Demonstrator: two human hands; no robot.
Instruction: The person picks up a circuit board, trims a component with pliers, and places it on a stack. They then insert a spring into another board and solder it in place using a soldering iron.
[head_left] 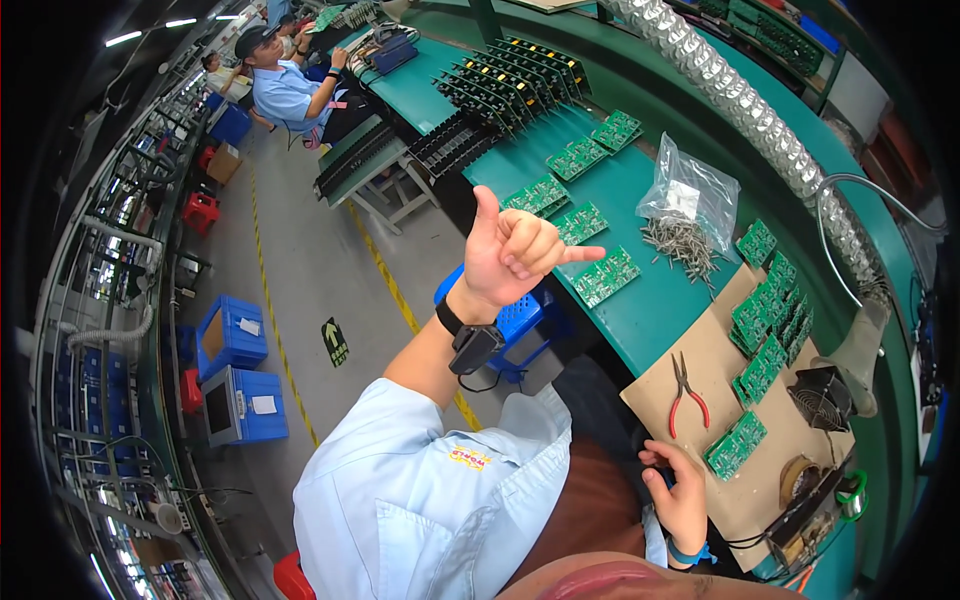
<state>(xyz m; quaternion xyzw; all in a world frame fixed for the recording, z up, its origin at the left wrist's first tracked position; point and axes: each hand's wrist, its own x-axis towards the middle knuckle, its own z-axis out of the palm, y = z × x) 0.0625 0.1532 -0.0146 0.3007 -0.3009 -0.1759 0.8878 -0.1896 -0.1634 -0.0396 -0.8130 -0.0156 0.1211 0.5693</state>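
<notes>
Green circuit boards (606, 277), teal-green workbench (640, 310), red-handled pliers (686, 393), brown cardboard sheet (700, 400), blue crates (232, 335), yellow floor line (385, 275)

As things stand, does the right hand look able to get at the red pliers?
Probably yes: the right hand rests empty at the cardboard sheet's near edge, and the pliers lie just beyond it on bare cardboard with nothing between.
</notes>
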